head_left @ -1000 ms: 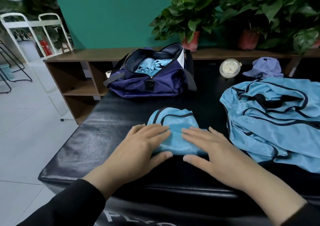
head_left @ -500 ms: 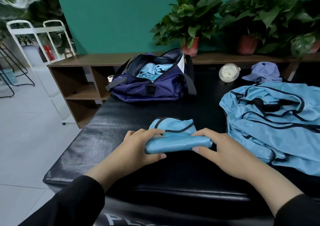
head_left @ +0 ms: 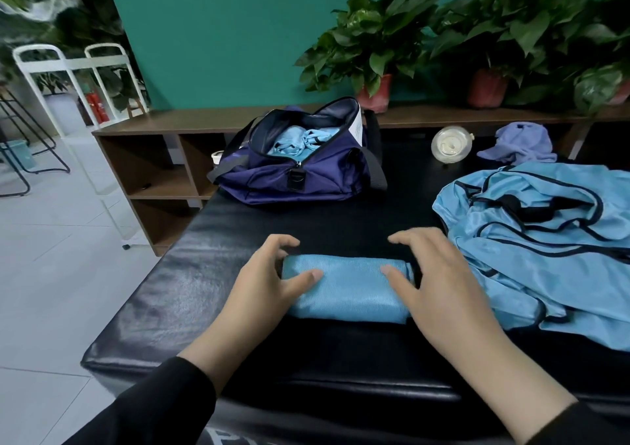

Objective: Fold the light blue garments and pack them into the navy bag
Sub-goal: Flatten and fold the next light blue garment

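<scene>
Now the roll (head_left: pixel 346 289) is gripped at its 2 ends by left hand (head_left: pixel 264 282) and right hand (head_left: pixel 439 282); its long axis lies crosswise, nearer than the bag (head_left: pixel 300 175), left hand closer.

Folded garment (head_left: pixel 346 289) sits center frame on the bench (head_left: pixel 163 294). Bag (head_left: pixel 296 168) behind it, garment pile (head_left: pixel 545 240) at right.

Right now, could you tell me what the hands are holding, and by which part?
Both grip the folded light blue garment by its ends: left hand on the left end, right hand on the right.
</scene>
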